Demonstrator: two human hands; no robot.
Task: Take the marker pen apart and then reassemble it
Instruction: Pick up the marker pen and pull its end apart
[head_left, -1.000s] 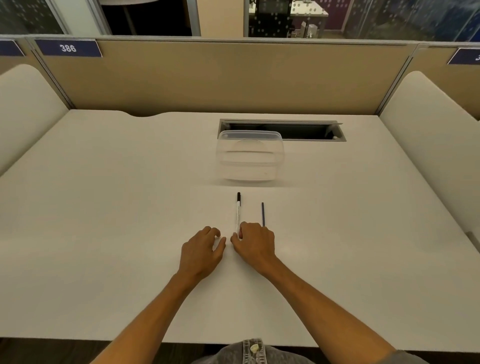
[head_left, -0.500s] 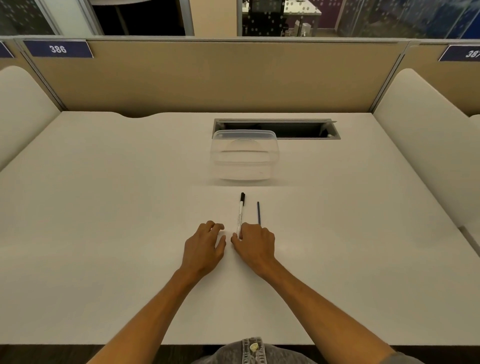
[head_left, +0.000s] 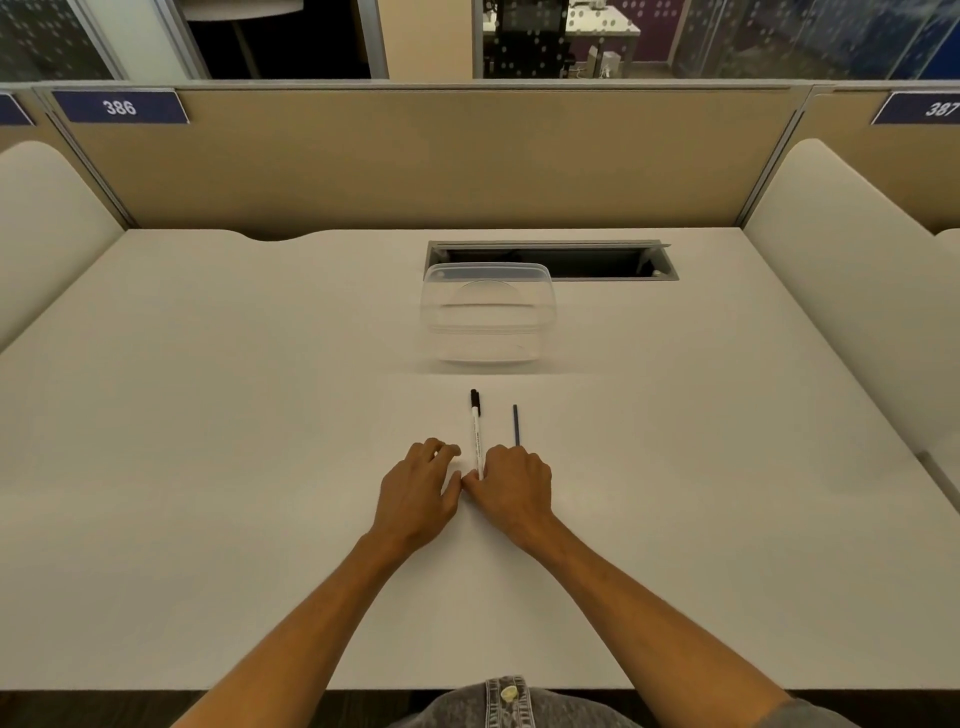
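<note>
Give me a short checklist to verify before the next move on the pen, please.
1. Pen flat on table: ok.
2. Black cap on its far end: ok.
3. Thin blue rod lies apart, right of the pen: ok.
4. Right hand at the pen's near end, firm grip: cannot tell.
5. Left hand holds nothing: ok.
6. Clear box beyond the pen, out of the way: ok.

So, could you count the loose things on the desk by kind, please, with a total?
Marker pen, white barrel with black cap: 1
Thin dark blue rod: 1
Clear plastic container: 1
Total: 3
</note>
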